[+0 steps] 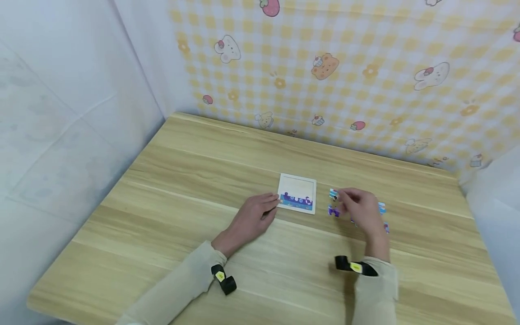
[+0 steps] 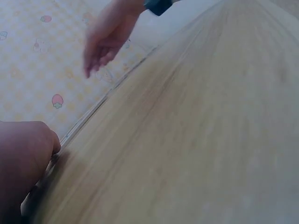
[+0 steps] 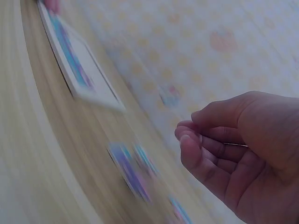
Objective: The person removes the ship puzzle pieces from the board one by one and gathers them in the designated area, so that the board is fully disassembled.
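Note:
A square white jigsaw tray [image 1: 297,184] lies on the table, its lower part filled with joined blue and purple pieces [image 1: 295,204]. My left hand [image 1: 253,217] rests by the tray's left edge, fingertips touching it with the fingers extended. To the right of the tray, my right hand [image 1: 363,212] is above several loose jigsaw pieces [image 1: 334,211] and partly hides them. Its thumb and fingers [image 3: 208,170] are loosely bent, and no piece shows between them in the right wrist view. Purple and blue pieces [image 3: 128,172] lie below that hand, blurred.
The wood-grain table [image 1: 183,180] meets a yellow checked cloth [image 1: 292,76] at the back. A white wall covering [image 1: 73,113] stands on the left. Black straps with small cameras [image 1: 229,284] sit over both sleeves.

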`<action>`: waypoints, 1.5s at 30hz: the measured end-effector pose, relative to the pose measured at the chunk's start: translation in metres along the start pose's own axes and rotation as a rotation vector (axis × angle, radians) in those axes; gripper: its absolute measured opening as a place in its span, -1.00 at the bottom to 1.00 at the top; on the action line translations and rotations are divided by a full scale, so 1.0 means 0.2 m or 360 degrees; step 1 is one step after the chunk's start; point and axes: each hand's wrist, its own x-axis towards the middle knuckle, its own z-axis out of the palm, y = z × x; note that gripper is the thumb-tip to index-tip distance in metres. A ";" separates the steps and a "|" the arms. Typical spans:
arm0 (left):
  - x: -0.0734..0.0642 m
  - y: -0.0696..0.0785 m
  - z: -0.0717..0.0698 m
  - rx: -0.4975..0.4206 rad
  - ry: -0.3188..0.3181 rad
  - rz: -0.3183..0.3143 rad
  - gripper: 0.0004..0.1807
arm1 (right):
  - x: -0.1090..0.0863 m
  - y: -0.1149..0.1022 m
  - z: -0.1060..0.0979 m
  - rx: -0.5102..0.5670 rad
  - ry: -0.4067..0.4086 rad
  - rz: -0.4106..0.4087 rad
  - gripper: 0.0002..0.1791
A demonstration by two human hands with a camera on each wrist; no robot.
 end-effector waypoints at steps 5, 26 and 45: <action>0.01 0.00 0.03 0.0018 -0.0009 0.0024 -0.68 | 0.12 -0.11 0.28 0.0080 -0.0233 -0.0082 -0.65; 0.03 -0.04 0.02 0.0069 0.0024 0.0025 -0.69 | 0.18 -0.16 0.48 -0.0055 -0.0440 -0.0194 -0.70; 0.03 -0.05 0.03 0.0048 0.0054 0.0044 -0.70 | 0.20 -0.11 0.49 0.0198 -0.0410 -0.0239 -0.80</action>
